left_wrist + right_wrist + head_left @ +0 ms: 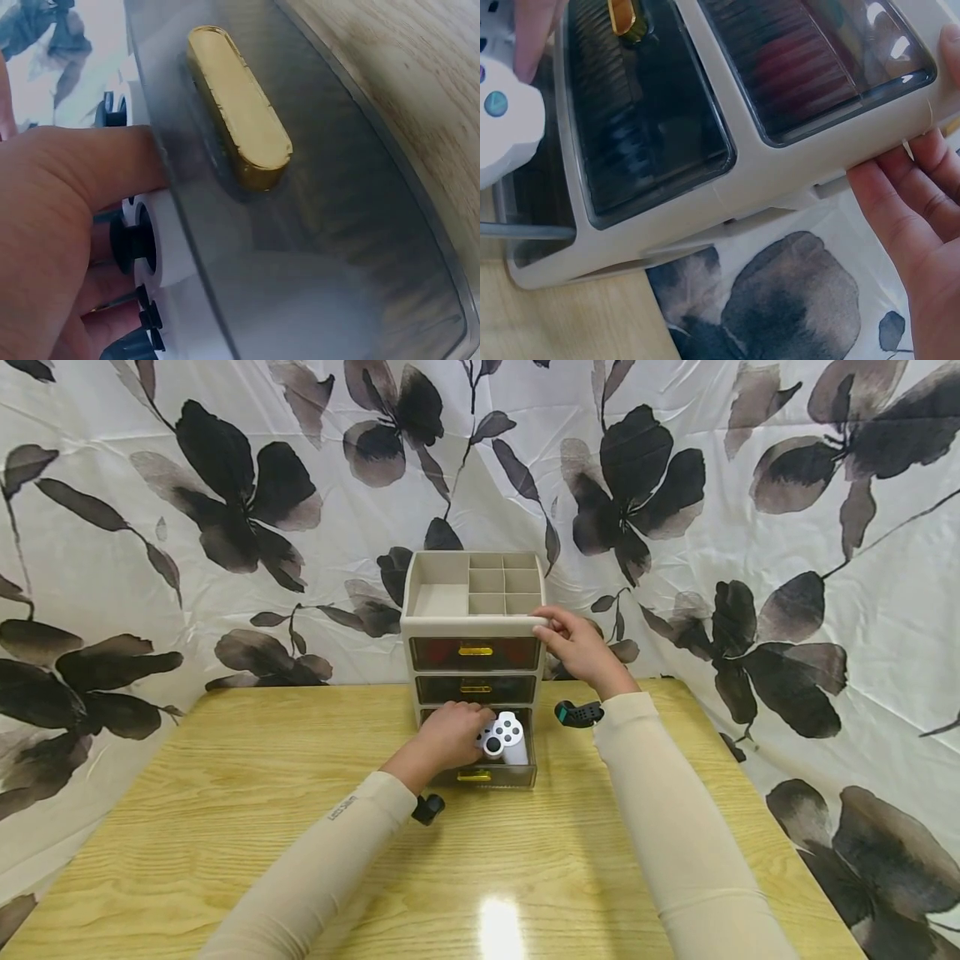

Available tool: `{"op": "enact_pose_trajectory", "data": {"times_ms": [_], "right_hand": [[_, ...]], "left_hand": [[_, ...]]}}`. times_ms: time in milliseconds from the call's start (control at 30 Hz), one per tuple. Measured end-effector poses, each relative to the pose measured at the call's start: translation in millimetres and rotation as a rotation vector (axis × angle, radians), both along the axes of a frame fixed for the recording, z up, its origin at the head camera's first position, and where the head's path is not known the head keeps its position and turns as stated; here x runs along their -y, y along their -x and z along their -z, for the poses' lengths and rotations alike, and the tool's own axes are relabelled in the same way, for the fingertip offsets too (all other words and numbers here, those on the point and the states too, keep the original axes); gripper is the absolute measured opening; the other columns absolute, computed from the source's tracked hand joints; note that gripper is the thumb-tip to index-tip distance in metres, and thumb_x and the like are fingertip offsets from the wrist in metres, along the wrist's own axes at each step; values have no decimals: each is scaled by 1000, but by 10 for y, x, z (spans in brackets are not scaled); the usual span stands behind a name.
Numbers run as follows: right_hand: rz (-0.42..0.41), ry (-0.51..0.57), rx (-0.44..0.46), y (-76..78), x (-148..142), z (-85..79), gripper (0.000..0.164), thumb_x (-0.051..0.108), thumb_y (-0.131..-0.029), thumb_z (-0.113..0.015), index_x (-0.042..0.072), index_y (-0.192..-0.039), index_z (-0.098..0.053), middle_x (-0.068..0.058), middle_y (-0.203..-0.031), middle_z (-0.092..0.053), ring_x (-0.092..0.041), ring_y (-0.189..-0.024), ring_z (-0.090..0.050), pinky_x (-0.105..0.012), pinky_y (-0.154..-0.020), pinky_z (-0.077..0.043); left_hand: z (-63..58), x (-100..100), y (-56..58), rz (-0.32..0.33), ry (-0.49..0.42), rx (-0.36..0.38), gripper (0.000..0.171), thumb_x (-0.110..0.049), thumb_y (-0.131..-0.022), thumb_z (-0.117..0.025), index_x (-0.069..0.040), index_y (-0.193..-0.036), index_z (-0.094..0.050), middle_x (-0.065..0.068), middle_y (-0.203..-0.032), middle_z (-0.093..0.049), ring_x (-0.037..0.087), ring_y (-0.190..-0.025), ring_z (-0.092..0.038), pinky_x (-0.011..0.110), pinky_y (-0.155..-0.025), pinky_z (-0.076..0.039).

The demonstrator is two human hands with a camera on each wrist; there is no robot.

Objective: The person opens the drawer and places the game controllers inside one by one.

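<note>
A cream desktop drawer organizer [474, 627] stands against the back of the table, its bottom drawer [510, 777] pulled out. In that drawer is a white game controller [513, 732] with dark buttons and sticks. My left hand [452, 732] reaches in from the left and grips the controller's left part; in the left wrist view the thumb [120, 161] dips behind the smoky clear drawer front [315, 225] and the other fingers are partly hidden. My right hand [576, 642] holds the organizer's upper right corner, with fingers [904, 195] along its side.
Two upper drawers with gold handles [476, 651] are closed; something red shows through the top one. The organizer's top has divided compartments [504, 580]. A wooden table [225, 827] lies beneath, and a floral cloth [480, 468] hangs close behind and at both sides.
</note>
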State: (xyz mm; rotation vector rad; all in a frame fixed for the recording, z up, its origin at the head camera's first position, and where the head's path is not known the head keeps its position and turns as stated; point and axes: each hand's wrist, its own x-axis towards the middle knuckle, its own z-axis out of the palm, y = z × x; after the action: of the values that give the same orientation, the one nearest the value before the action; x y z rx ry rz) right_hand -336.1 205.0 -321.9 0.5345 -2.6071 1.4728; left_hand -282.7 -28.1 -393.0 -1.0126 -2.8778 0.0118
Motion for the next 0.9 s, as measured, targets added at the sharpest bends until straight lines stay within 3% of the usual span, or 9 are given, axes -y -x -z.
{"op": "enact_pose_trajectory", "data": {"times_ms": [267,533,767,900], "right_hand": [[-1,1,21,-19,16,-38,37,30,-100,-52,17,-134,-53,-11,-105,-54,-27,-98,-54,-37,-84,-48],[2,-17,-4,2,-4,-10,37,33,-100,-52,19,-134,-54,-9,-103,-54,-23,-93,-54,-32,-81,-47],[-10,11,-14,-1,17,-4,35,29,-100,-54,16,-132,-54,-11,-101,-55,-23,-90,-55,-49,-88,-50],[-2,-4,-19,-4,20,-5,35,29,-100,-53,16,-133,-54,-10,-100,-55,-22,-89,-55,-39,-83,-51]], "left_hand": [[75,11,68,-1,-4,99,44,-21,-80,-77,-10,-121,-64,6,-109,-69,24,-101,-64,40,-94,-50],[142,25,209,-33,-49,297,47,-16,-83,-73,-9,-128,-62,6,-116,-68,19,-100,-61,35,-90,-50],[180,51,279,-63,-59,399,53,-16,-85,-71,-12,-135,-57,5,-125,-65,17,-104,-58,33,-92,-49],[168,61,283,-79,-65,426,54,-18,-86,-71,-13,-137,-56,5,-126,-64,16,-102,-57,33,-90,-48]]}}
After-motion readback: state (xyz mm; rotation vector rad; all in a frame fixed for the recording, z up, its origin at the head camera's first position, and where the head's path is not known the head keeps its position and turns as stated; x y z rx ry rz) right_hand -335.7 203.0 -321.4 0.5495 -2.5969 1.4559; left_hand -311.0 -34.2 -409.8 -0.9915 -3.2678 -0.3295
